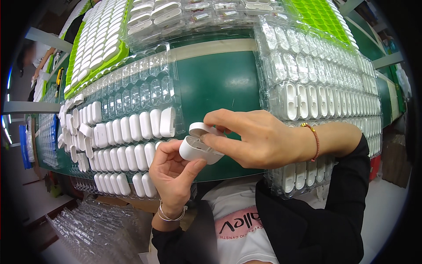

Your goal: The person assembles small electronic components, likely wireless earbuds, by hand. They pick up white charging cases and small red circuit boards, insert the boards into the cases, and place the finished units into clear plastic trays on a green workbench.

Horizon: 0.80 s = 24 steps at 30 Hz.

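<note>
Green tabletop point(220, 83); smooth, rounded white plastic case point(198, 148) between both hands.

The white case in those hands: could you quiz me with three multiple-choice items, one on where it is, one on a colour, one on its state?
1. Where is the white case?
A. held between both hands above the table edge
B. lying in a clear tray
C. on the floor

2. What colour is the table top?
A. red
B. green
C. grey

3. How is the case's lid?
A. shut
B. missing
C. flipped open

Answers: 1 A, the left hand cups it while the right hand fingers touch it. 2 B, bare green shows between the clear trays. 3 C, the lid stands raised off the body.
</note>
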Available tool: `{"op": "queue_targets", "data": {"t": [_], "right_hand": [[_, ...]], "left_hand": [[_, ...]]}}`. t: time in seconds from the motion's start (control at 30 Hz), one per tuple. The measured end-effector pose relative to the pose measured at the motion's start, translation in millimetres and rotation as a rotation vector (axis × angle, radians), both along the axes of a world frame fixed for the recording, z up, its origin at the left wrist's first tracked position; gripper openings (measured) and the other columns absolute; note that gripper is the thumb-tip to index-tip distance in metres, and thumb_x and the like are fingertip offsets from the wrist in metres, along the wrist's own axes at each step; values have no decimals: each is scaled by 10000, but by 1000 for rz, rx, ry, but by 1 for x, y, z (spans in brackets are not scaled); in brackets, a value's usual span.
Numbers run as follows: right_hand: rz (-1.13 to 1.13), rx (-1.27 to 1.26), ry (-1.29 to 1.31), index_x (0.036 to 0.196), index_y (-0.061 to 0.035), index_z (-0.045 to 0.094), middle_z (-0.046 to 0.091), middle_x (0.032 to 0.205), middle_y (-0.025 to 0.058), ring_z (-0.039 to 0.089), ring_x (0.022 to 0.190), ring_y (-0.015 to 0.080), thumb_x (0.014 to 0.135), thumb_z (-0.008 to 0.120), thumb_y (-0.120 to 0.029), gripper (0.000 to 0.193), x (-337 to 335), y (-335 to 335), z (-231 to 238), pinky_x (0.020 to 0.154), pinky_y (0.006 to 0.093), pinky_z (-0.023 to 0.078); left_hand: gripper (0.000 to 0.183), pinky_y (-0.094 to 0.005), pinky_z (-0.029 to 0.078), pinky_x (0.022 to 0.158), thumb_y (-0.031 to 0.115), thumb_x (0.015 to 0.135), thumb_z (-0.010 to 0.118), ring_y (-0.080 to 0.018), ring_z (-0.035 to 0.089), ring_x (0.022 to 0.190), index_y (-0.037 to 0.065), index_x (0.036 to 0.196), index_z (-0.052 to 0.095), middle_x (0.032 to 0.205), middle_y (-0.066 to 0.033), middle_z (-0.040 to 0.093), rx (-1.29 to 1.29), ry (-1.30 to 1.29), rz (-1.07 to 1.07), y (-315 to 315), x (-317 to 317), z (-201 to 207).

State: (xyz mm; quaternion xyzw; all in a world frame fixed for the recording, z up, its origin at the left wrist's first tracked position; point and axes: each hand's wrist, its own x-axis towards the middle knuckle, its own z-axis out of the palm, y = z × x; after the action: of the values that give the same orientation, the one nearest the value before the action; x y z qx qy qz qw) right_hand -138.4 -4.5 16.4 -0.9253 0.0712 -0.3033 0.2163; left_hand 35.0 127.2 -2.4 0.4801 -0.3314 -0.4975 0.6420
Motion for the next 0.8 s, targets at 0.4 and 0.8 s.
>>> {"op": "queue_targets", "data": {"t": [0.4, 0.8], "right_hand": [[99, 103, -58, 1033, -6, 658, 595, 1042, 151, 624, 711, 217, 679, 672, 48, 359, 0, -2, -1, 529, 303, 530], [114, 330, -149, 1039, -47, 668, 650, 916, 93, 653, 786, 269, 817, 744, -96, 239, 11, 7, 6, 612, 351, 531]], "left_hand": [[394, -274, 477, 828, 71, 770, 831, -131, 595, 909, 16, 1038, 547, 1012, -70, 618, -98, 187, -72, 2, 5, -12], [357, -282, 484, 909, -18, 843, 738, -133, 599, 1015, 5, 1115, 508, 1114, -83, 600, -89, 61, 66, 7, 8, -2]]}}
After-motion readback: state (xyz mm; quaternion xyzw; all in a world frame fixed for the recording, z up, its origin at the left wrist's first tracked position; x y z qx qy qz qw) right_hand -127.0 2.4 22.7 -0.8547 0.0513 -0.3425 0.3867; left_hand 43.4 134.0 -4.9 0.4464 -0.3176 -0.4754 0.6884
